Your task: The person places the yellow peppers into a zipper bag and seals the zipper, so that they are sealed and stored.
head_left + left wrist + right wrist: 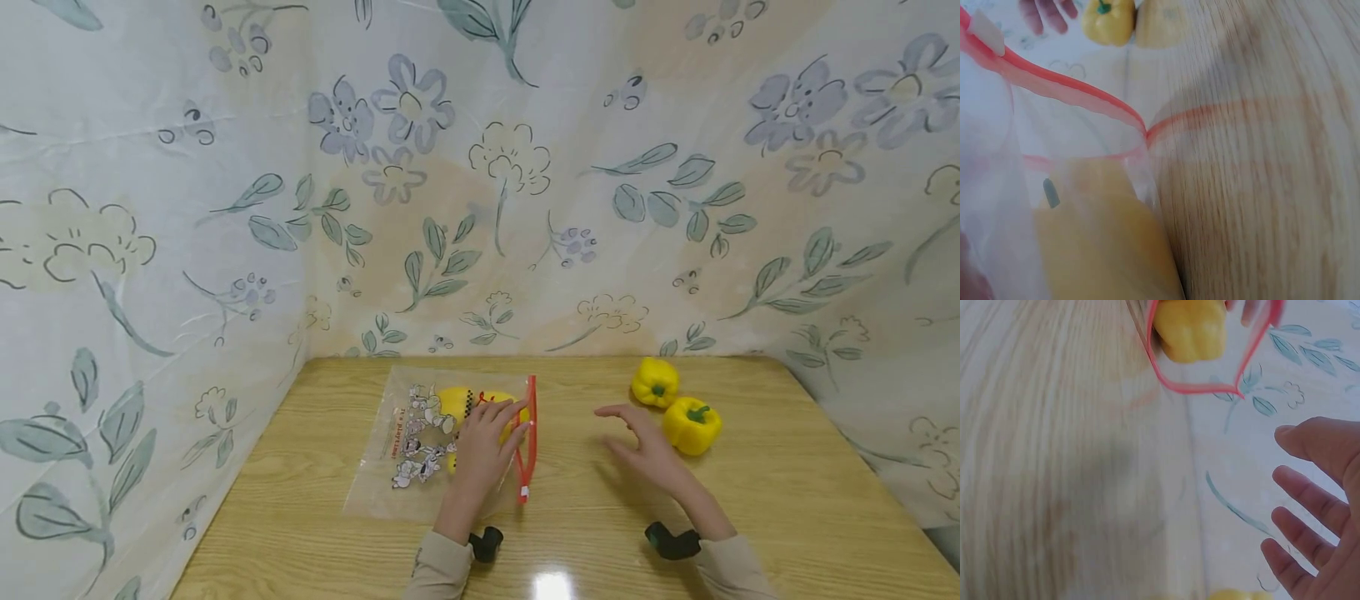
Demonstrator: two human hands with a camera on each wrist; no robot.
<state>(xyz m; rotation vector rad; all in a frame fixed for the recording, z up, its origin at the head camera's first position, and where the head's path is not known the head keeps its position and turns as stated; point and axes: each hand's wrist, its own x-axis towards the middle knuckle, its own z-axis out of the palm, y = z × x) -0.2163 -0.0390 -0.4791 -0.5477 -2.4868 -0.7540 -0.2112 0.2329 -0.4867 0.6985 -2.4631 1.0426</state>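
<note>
A clear zip bag (375, 475) with a red closure strip and cartoon print lies on the table, its mouth gaping to the right. Through its film shows a yellow bell pepper (1191, 331), its green stem visible in the left wrist view; the left hand partly hides the bag's contents from above. My left hand (480, 450) lies over the bag and pinches the upper rim of its mouth. Apart from the bag, my right hand (652, 454) hovers with fingers spread and holds nothing. Just beyond it stand two yellow bell peppers (692, 426), (656, 382).
A wooden table (585, 533) carries everything. Floral cloth (525, 250) rises behind it and along both sides. Each wrist wears a black device (671, 542). The white slider (524, 492) sits at the near end of the red strip.
</note>
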